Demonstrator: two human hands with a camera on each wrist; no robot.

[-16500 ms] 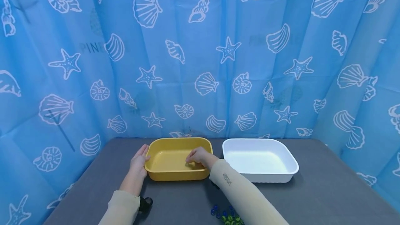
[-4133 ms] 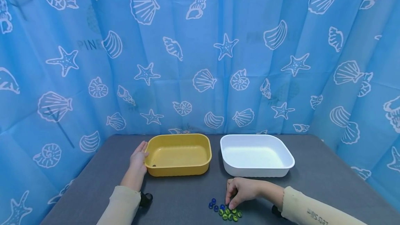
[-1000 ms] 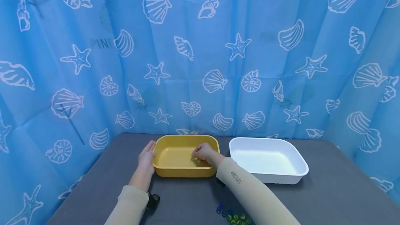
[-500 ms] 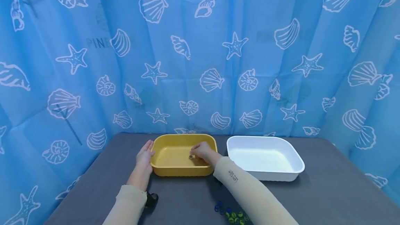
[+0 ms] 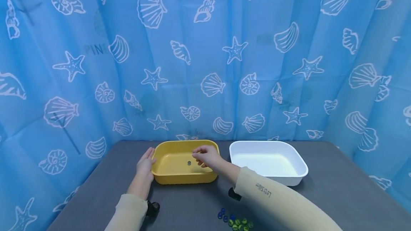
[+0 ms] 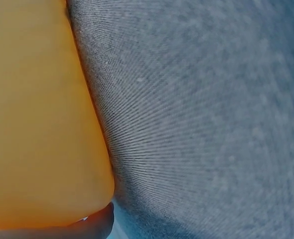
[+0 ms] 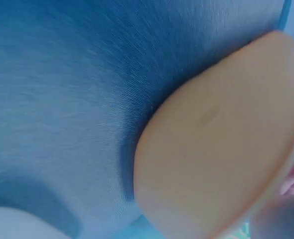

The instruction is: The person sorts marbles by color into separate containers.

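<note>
A yellow rectangular tray (image 5: pixel 183 179) stands at the back of the table. My left hand (image 5: pixel 144 165) rests against its left side, fingers straight along the outside and thumb at the rim; a fingertip shows by the tray corner in the left wrist view. Over the tray's right half is my right hand (image 5: pixel 207 157), fingers loosely bent and holding nothing visible. One small dark marble (image 5: pixel 189 163) lies on the tray floor, left of the right fingertips. In front lie several blue marbles (image 5: pixel 225 218) and several yellow-green marbles (image 5: pixel 237 221) in a loose group.
A white tray (image 5: pixel 269 180) stands right of the yellow one, with a gap between them. The right forearm crosses in front of its near left corner. Grey cloth (image 5: pixel 183 209) covers the table, and a blue shell-patterned curtain (image 5: pixel 205 56) hangs behind.
Earlier the right hand was at the front marbles, then low inside the yellow tray. Now it has let go of a marble and lifted; the marble has moved left. The left hand stays.
</note>
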